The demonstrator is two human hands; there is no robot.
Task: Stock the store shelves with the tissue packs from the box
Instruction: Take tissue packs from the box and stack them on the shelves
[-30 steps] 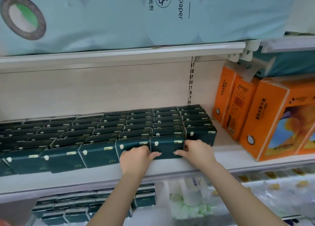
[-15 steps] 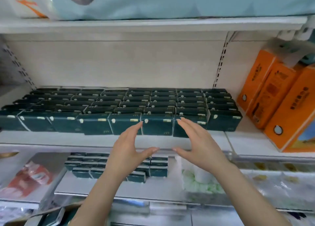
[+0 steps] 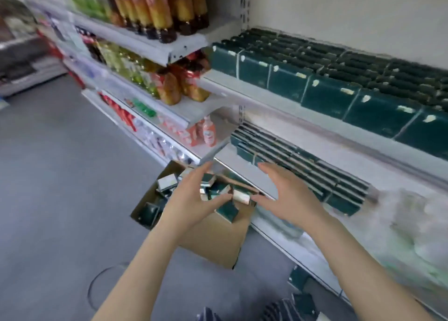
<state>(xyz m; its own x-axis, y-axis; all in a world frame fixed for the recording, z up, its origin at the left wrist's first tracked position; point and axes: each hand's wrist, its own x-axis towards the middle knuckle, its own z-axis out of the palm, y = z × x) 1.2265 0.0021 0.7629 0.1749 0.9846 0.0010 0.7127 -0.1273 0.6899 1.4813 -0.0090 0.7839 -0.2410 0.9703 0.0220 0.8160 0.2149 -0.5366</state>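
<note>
Both hands are hovering over the box (image 3: 218,244) on the floor: left hand (image 3: 191,199) and right hand (image 3: 291,199), each grip spread, fingers straight, holding nothing. Loose tissue packs (image 3: 226,213) are lying jumbled in the box, and stocked rows are sitting on the upper shelf (image 3: 266,100) and lower shelf (image 3: 232,160). My read: pickup is coming. I'm suggesting squaring several packs flat-to-flat before lifting, clamping them from both ends, and keeping the labels facing one way so they are matching the rows.
</note>
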